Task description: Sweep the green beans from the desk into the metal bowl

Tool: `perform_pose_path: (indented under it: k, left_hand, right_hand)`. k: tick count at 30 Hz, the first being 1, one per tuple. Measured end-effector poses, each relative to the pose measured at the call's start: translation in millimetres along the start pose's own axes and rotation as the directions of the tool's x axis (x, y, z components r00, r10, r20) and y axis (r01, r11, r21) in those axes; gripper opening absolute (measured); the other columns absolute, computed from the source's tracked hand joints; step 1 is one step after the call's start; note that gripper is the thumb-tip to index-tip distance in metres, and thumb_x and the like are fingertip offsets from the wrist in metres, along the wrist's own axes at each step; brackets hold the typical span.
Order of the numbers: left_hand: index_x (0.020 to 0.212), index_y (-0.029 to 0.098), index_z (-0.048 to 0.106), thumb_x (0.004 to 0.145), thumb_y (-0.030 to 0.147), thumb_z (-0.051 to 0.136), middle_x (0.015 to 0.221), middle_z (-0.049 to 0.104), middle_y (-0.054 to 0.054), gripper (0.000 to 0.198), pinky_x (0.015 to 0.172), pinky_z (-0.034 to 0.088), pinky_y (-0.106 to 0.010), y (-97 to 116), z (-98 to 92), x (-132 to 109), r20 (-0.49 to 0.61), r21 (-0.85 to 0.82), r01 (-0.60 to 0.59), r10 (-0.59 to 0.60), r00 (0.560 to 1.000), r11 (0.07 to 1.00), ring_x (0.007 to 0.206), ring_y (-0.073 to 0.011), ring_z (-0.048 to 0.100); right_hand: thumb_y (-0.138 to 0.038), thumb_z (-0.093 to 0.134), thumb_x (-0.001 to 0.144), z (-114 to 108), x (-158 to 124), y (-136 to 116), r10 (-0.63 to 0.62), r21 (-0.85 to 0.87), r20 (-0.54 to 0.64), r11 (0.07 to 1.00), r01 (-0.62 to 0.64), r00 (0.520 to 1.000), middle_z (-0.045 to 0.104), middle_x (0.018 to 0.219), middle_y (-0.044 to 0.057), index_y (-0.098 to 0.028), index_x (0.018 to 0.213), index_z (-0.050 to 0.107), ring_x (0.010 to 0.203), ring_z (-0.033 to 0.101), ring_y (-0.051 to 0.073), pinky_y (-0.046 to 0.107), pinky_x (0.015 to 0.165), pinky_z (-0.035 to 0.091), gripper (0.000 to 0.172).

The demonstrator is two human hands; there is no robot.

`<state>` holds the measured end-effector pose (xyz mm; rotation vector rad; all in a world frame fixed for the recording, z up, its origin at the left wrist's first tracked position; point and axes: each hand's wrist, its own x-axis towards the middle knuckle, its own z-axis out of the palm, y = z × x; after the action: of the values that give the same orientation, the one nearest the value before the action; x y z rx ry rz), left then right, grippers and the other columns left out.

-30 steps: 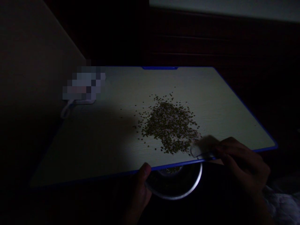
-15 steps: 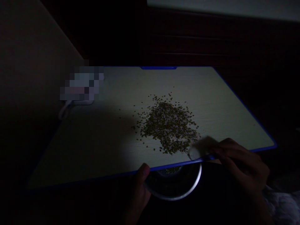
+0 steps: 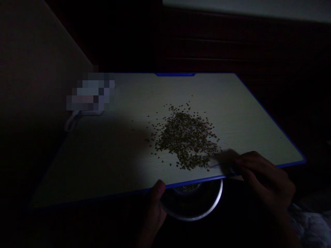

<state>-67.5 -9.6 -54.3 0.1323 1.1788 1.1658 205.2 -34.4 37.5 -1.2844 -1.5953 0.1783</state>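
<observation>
A heap of small greenish-brown beans (image 3: pixel 186 134), mixed with paler bits, lies spread on a pale tabletop (image 3: pixel 245 110) with a blue rim. My right hand (image 3: pixel 266 179) is closed on a spoon (image 3: pixel 216 166), its bowl low at the heap's near right side. Under the table's near edge is a dark bowl with a shiny metal rim (image 3: pixel 204 215); some beans show inside it. My left hand (image 3: pixel 155 208) is closed at the left side of this bowl, its thumb up against the table's blue edge. Its other fingers are mostly hidden in the dark.
A blurred-out pale object (image 3: pixel 93 112) with a looped strap lies at the table's far left corner. Beside it rises a wall (image 3: pixel 31 69). Dark drawer fronts and a pale ledge (image 3: pixel 245 8) stand behind. Patterned cloth (image 3: pixel 310 224) shows at lower right. Light is dim.
The spoon has tilted, so its round bowl now shows as a thin edge near the beans. My right hand has shifted slightly; the left hand stays in place.
</observation>
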Motion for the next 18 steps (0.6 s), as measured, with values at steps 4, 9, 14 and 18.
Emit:
perform_pose_path:
  k: [4, 9, 14, 18]
  left_hand:
    - [0.107, 0.023, 0.079, 0.079, 0.037, 0.080, 0.093, 0.082, -0.006, 0.032, 0.125, 0.026, -0.049, 1.6, 3.8, -3.7, 0.033, -0.065, 0.028, -0.026, 0.999, 0.997, 0.140, -0.0330, 0.052]
    - [0.111, 0.019, 0.077, 0.074, 0.036, 0.081, 0.096, 0.082, -0.009, 0.040, 0.120, 0.037, -0.052, 3.6, 6.9, -7.1, 0.025, -0.066, 0.055, -0.053, 0.998, 0.996, 0.134, -0.0370, 0.058]
    - [0.104, 0.019, 0.079, 0.075, 0.040, 0.081, 0.101, 0.081, -0.010, 0.036, 0.121, 0.034, -0.055, -0.9, -2.4, -0.4, -0.018, 0.005, 0.044, -0.044, 0.999, 0.999, 0.132, -0.0399, 0.059]
    - [0.104, 0.021, 0.080, 0.078, 0.044, 0.080, 0.105, 0.081, -0.010, 0.035, 0.120, 0.035, -0.056, -3.5, -11.1, 3.6, 0.007, 0.048, 0.023, -0.023, 1.000, 0.999, 0.135, -0.0405, 0.056]
  right_hand:
    - [0.003, 0.068, 0.085, 0.4, 0.2, 0.5, -0.004, 0.018, -0.023, 1.000, 0.004, 1.000, 0.077, 0.100, 0.003, -0.025, 0.113, 0.077, 0.091, 0.071, 0.021, 0.037, 0.073, 0.054, 0.040]
    - [0.004, 0.066, 0.084, -3.9, 1.8, 2.8, -0.084, 0.090, 0.061, 0.993, 0.078, 0.995, 0.077, 0.101, 0.004, -0.024, 0.117, 0.075, 0.092, 0.072, 0.023, 0.039, 0.074, 0.054, 0.045]
    - [0.001, 0.067, 0.085, -3.9, 1.1, 1.8, -0.025, -0.001, 0.060, 1.000, 0.025, 0.998, 0.078, 0.101, 0.003, -0.026, 0.115, 0.076, 0.091, 0.072, 0.022, 0.038, 0.072, 0.055, 0.040]
    - [-0.001, 0.069, 0.086, -0.6, -0.5, 1.3, -0.003, -0.052, 0.018, 0.999, 0.004, 1.000, 0.079, 0.102, 0.001, -0.029, 0.114, 0.076, 0.091, 0.072, 0.021, 0.037, 0.073, 0.056, 0.040]
